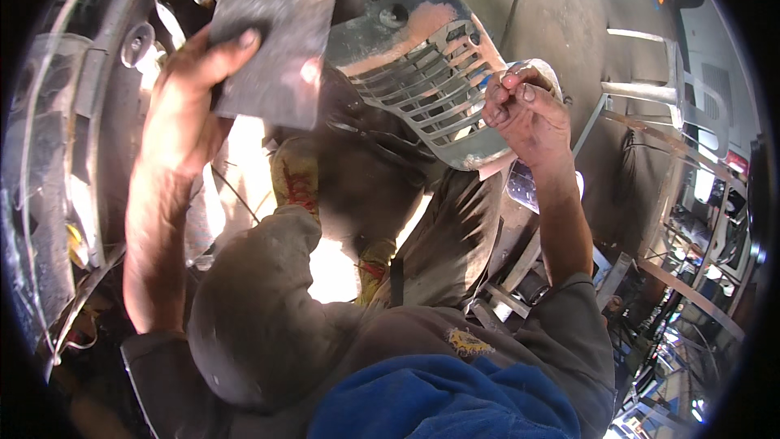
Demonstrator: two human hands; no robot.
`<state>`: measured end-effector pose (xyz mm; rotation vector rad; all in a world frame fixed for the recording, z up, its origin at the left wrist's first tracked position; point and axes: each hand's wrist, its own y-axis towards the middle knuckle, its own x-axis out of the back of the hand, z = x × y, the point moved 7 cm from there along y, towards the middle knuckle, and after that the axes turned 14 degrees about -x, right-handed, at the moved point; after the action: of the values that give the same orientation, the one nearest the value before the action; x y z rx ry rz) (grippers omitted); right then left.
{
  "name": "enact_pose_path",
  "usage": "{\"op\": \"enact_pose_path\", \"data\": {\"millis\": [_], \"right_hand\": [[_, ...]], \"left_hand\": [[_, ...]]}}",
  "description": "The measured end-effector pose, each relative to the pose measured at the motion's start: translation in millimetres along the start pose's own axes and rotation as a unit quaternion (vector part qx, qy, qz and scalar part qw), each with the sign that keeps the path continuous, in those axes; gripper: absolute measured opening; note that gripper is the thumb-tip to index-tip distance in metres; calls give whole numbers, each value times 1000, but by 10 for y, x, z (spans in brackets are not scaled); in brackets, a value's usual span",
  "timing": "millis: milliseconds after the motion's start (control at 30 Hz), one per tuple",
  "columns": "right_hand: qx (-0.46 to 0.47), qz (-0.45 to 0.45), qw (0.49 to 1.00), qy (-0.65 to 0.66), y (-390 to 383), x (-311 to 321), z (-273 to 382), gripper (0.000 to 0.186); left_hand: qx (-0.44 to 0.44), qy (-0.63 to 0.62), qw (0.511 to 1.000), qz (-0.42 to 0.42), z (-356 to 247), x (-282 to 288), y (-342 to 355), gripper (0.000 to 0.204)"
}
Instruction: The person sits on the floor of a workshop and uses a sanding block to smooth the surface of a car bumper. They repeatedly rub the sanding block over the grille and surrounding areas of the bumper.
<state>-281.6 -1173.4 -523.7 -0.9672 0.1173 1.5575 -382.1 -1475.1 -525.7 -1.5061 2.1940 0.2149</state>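
Left hand (191, 85) gripping a dark flat plate (280, 45) left of a slatted panel (418, 73), thumb over the plate's face, right hand (534, 110) by the panel's right edge, fingers curled, cannot tell whether they pinch anything

1 dark-grey, flat, 4-sided plate (280, 49) is raised at a slight tilt, left of 1 grey, pink-patched, slotted panel (410, 39).
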Motion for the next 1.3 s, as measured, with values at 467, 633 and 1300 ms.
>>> {"op": "enact_pose_path", "data": {"millis": [467, 633, 1300], "right_hand": [[-143, -75, 885, -436, 827, -191, -420, 27], [-238, -27, 946, -220, 912, -653, -801, 30], [-178, -126, 883, -416, 951, 48, -545, 23]], "left_hand": [[-45, -166, 978, -116, 775, 537, -281, 46], [-51, -164, 982, -74, 699, 372, -137, 49], [-138, 29, 978, -154, 525, 683, -216, 42]]}}
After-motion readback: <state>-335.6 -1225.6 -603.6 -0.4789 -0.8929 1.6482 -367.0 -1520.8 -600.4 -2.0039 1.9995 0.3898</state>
